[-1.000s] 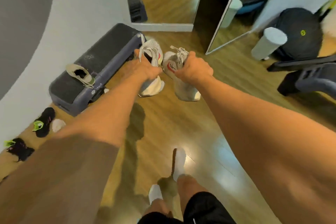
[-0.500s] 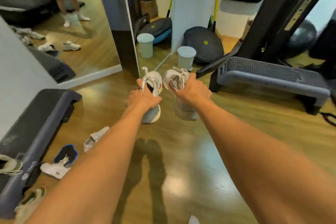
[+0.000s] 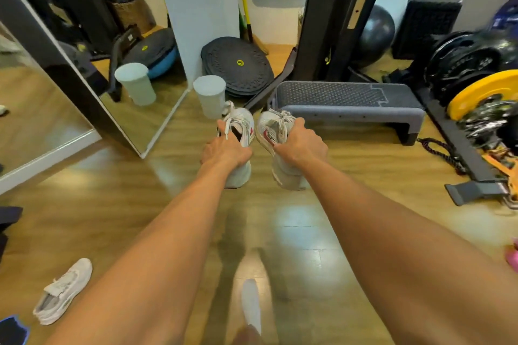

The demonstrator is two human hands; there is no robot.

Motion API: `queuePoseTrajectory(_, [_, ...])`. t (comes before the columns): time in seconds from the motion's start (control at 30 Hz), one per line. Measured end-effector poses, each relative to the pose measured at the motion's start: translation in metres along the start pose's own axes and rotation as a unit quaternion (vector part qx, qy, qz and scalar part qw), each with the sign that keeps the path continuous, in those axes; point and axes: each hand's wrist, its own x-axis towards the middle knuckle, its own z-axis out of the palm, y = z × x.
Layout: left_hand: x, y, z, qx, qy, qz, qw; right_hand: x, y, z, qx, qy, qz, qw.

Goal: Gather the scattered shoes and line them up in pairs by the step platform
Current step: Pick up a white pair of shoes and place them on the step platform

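My left hand grips a white sneaker with red trim by its collar, toe hanging down. My right hand grips the matching white sneaker the same way. Both shoes are held side by side above the wooden floor, in front of a grey step platform that stands just beyond and to the right of them. Another white sneaker lies on its side on the floor at lower left.
A leaning mirror and a white cylinder stand left of the platform. A black balance disc, a dark rack upright, weight plates with a yellow one and a strap crowd the right. My socked foot is below.
The view has swung right, away from the dark step by the wall, towards the grey step platform. Both hands keep gripping the sneaker pair and have carried it closer to that platform.
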Motion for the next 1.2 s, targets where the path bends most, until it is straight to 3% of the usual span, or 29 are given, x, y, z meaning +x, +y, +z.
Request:
queuePoseTrajectory(0.4, [0.182,0.164,0.028,0.021,-0.035,0.05,0.998,0.205,0.036,-0.032,0.023,0.01,0.101,0.995])
queuePoseTrajectory(0.83, [0.356,0.322,0.093,0.031,-0.059,0.02,0.998,0.448,0.091,-0.05,0.045,-0.03,0.152,0.987])
queuePoseTrajectory(1.2, [0.516,0.398,0.167,0.022,-0.082,-0.029,0.996,0.637,0.118,-0.008,0.033,-0.055,0.169,0.984])
